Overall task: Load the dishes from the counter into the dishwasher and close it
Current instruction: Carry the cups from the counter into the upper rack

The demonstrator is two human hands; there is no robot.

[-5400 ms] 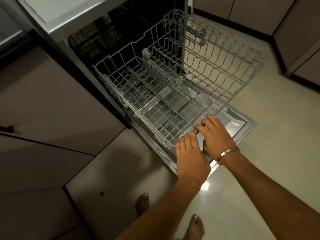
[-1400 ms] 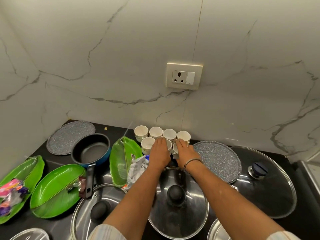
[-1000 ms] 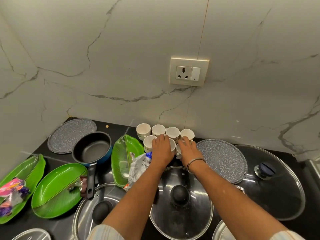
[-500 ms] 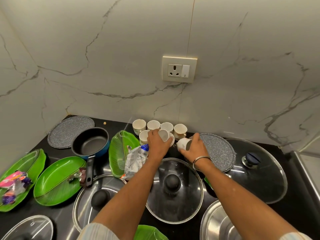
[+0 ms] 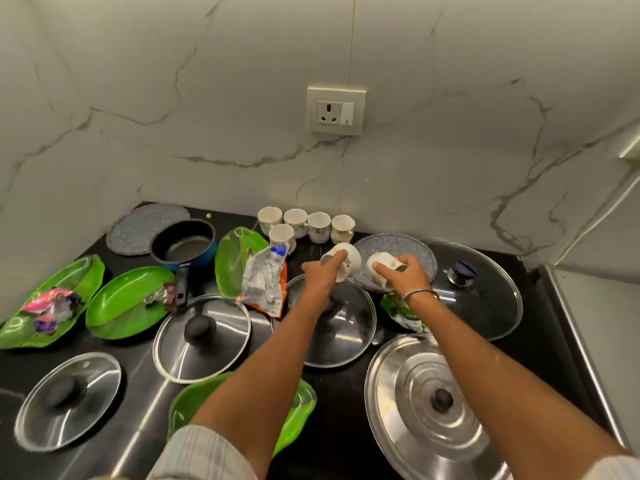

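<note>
My left hand (image 5: 320,277) grips a white cup (image 5: 348,259), tilted on its side above the black counter (image 5: 540,344). My right hand (image 5: 403,275) grips a second white cup (image 5: 377,266), also tilted. Several more white cups (image 5: 306,223) stand upright in a cluster by the marble wall. Green leaf-shaped plates (image 5: 126,306) lie at the left and near the front. A dark saucepan with a blue outside (image 5: 183,244) sits at the back left. The dishwasher is out of view.
Glass lids (image 5: 202,336) and a steel lid (image 5: 433,407) cover much of the counter. Two grey speckled plates (image 5: 145,228) lie flat. A crumpled wrapper (image 5: 265,280) lies by my left hand. Wrappers (image 5: 52,308) rest on the leftmost green plate. A wall socket (image 5: 336,110) is above.
Earlier both hands were on the pulled-out dishwasher rack. Since then they reached the cup cluster, each took a cup, lifted it and drew it back towards me, tilting it.
</note>
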